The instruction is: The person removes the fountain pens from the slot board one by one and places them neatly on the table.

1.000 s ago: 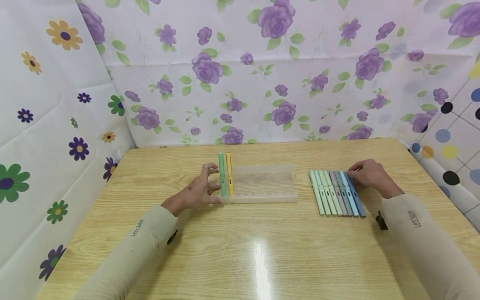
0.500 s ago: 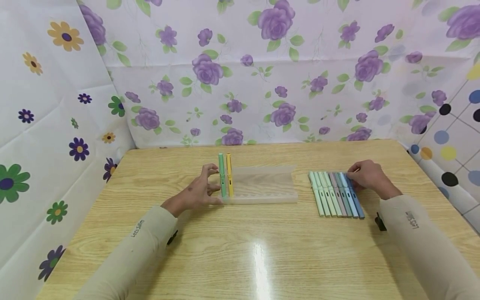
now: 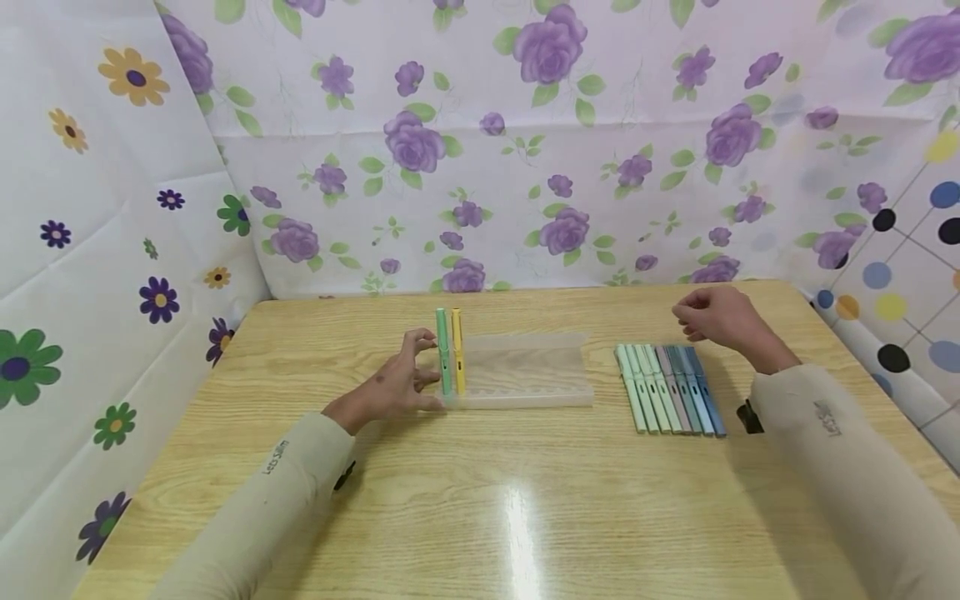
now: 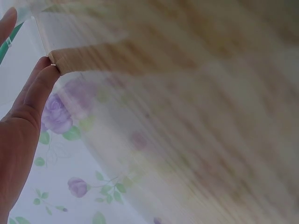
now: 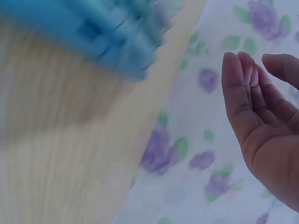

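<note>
A clear plastic pen stand (image 3: 525, 367) sits mid-table in the head view, with a green pen (image 3: 444, 354) and a yellow pen (image 3: 458, 354) upright at its left end. My left hand (image 3: 397, 379) holds that end, thumb at the front edge and fingers at the back. In the left wrist view its fingertips (image 4: 52, 66) meet the see-through edge. To the right, a row of pens (image 3: 667, 390) in pale green, mauve, teal and blue lies side by side on the table. My right hand (image 3: 720, 321) hovers beyond their far ends, fingers loosely bent, nothing between them.
The wooden table (image 3: 450, 500) backs onto a flowered sheet (image 3: 525, 167). More patterned sheets hang at the left and right sides. A dark wrist camera (image 3: 748, 417) sits under my right sleeve.
My right hand has let go of the row of pens at its right side and moved up and away from it. The left hand has stayed at the stand.
</note>
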Available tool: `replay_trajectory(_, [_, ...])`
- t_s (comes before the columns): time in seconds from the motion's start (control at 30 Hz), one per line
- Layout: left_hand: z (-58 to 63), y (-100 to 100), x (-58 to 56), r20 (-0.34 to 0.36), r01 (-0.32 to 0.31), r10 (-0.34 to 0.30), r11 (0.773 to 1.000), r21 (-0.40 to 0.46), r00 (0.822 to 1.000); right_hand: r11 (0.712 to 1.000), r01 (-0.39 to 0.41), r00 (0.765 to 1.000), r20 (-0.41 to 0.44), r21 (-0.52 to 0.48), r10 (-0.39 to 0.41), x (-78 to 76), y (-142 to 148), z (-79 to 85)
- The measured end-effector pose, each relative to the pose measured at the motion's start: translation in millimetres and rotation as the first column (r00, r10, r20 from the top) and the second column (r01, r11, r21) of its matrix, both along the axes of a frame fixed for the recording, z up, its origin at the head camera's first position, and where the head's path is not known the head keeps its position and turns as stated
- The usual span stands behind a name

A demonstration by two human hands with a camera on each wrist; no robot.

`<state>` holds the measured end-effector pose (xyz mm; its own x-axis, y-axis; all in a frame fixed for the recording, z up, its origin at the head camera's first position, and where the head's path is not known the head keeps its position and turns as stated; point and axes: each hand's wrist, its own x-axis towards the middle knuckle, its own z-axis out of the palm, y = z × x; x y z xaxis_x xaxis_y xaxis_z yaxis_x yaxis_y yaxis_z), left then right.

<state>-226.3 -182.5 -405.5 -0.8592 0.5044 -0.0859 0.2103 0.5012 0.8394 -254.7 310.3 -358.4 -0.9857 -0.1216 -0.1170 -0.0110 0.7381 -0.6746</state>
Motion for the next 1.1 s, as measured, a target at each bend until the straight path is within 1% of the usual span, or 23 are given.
replay_trajectory(0.17, [-1.2,-1,-0.6,-0.01,0.009,-0.009,1.0,-0.001,1.0,0.998,-0.06,0.997,-0.043,-0.008,0.059,-2.4,-30,11.3])
replay_trajectory(0.37, [-2.8,-1,-1.3,-0.008,0.013,-0.013,1.0,0.004,1.0,0.991,-0.127,0.99,-0.073,-0.042,0.124,-6.4,-63,18.9])
replay_trajectory(0.63, [-2.4,-2,-1.1,-0.018,0.008,-0.007,1.0,0.005,1.0,0.975,-0.214,0.972,-0.111,-0.056,0.207,-11.5,-103,22.1])
replay_trajectory(0.87, [-2.5,-2,-1.2,-0.026,0.015,-0.015,1.0,-0.004,1.0,0.962,-0.263,0.96,-0.117,-0.074,0.253,-16.3,-132,22.6])
replay_trajectory(1.1, [-3.3,-3,-1.6,-0.036,0.025,-0.026,1.0,-0.012,0.999,0.939,-0.335,0.937,-0.138,-0.081,0.322,-15.7,-158,26.6])
